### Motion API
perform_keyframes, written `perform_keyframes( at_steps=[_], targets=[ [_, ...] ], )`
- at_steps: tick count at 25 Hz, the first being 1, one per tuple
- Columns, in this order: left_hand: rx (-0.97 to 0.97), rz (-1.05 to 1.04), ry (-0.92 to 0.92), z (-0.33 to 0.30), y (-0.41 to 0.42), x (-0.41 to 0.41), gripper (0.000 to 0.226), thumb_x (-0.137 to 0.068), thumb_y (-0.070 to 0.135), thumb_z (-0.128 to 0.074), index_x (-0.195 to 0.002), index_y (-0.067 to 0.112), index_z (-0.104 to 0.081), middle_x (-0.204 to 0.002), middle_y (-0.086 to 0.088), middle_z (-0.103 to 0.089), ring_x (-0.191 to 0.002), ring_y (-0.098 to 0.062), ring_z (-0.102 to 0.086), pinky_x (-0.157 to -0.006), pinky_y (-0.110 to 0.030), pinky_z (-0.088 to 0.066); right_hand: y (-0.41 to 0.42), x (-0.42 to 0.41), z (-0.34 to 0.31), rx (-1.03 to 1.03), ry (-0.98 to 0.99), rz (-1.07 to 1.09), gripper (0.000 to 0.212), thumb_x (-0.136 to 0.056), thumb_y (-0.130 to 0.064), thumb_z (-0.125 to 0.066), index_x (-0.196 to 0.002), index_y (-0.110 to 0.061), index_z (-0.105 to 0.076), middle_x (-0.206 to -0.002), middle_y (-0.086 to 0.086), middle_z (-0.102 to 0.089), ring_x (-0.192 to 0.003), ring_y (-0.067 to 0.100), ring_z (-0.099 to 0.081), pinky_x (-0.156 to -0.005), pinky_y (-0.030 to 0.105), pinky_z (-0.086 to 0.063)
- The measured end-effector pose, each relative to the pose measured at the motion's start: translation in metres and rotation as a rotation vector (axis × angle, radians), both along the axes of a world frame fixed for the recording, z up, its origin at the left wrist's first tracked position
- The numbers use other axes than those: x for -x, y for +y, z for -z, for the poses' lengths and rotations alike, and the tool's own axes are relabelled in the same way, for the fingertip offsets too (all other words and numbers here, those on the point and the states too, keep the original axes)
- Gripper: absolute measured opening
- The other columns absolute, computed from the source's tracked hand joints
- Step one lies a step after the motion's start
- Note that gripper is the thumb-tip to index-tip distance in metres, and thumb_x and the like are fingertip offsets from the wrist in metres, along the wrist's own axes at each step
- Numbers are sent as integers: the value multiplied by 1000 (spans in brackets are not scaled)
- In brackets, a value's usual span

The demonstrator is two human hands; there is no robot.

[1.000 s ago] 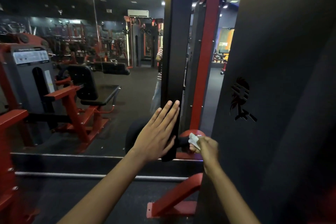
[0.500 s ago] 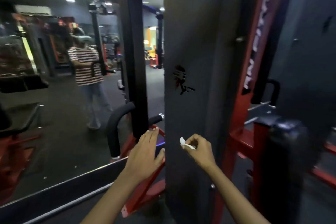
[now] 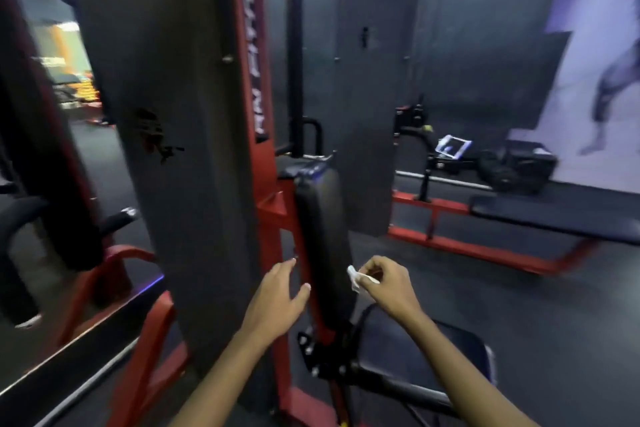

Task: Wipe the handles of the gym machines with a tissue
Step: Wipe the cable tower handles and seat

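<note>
So the view has swung right since half a second back: the mirror and the striped-shirt reflection are gone off the left, and now the tall grey steel shroud panel [image 3: 180,149] sits left of centre with a black padded upright backrest [image 3: 323,236] on a red steel frame [image 3: 273,218] right in front.

The left hand [image 3: 277,302] has gone from near the panel's edge to just beside the backrest, fingers relaxed and spread, holding nothing. Can't tell if the fingertips actually touch the frame.

The right hand [image 3: 389,288] pinches a small crumpled white tissue [image 3: 356,277] between thumb and fingertips, held in the air just right of the backrest, touching nothing on the machine.

Handling-wise, I'd guess that tissue is basically weightless, soft and easy to tear, so it wants bunching against the palm side of the fingers and wrapping round a grip instead of dragging by a corner.

Likely next handles: the black curved bar [image 3: 313,135] behind the backrest, or the black grip with a silver end cap [image 3: 119,218] to the left. Both are blurry though.
</note>
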State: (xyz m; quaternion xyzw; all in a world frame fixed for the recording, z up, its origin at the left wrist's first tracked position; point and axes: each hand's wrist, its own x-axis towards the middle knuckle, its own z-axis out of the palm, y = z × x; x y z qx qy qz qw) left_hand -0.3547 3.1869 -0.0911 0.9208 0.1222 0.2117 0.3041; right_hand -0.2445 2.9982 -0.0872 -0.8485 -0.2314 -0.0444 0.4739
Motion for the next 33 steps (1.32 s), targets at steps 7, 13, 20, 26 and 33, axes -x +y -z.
perform_keyframes(
  at_steps=[7, 13, 20, 26, 33],
  targets=[
    [106, 341, 49, 9, -237, -88, 57, -90, 30, -58, -139, 9, -41, -142, -6, -44, -133, -19, -39, -110, -27, -29, -269, 1, -3, 12, 24, 388, 18, -77, -22, -72, -66, -10, -64, -66, -4, -67, -65, 7, -61, -61, 18, -44],
    [252, 540, 104, 10, -467, -122, 52, -89, 27, -61, -135, 8, -46, -137, -6, -50, -127, -17, -46, -106, -25, -34, -485, 16, -23, -15, 34, 605, 23, -80, -18, -71, -69, 1, -63, -57, -7, -62, -50, -13, -56, -49, 4, -38],
    [284, 676, 171, 12, -612, -179, 47, -89, 25, -63, -131, 8, -51, -132, -6, -54, -121, -16, -51, -100, -22, -38, -624, -9, -26, -70, 26, 759, 23, -81, -16, -71, -69, 2, -63, -56, -3, -60, -48, -10, -54, -46, 4, -37],
    [296, 704, 132, 23, -683, -291, 43, -87, 21, -66, -125, 5, -55, -127, -9, -58, -118, -19, -54, -96, -24, -40, -689, -106, -15, -1, 31, 800, 19, -79, -20, -69, -68, -4, -64, -57, -7, -59, -54, -8, -56, -50, 8, -39],
    [322, 637, 64, 5, -709, -455, 44, -87, 24, -64, -127, 8, -55, -128, -6, -57, -118, -17, -53, -100, -27, -41, -719, -281, -39, 55, -6, 723, 20, -78, -26, -69, -64, -14, -60, -54, -9, -59, -54, -6, -56, -51, 9, -38]
  ],
)
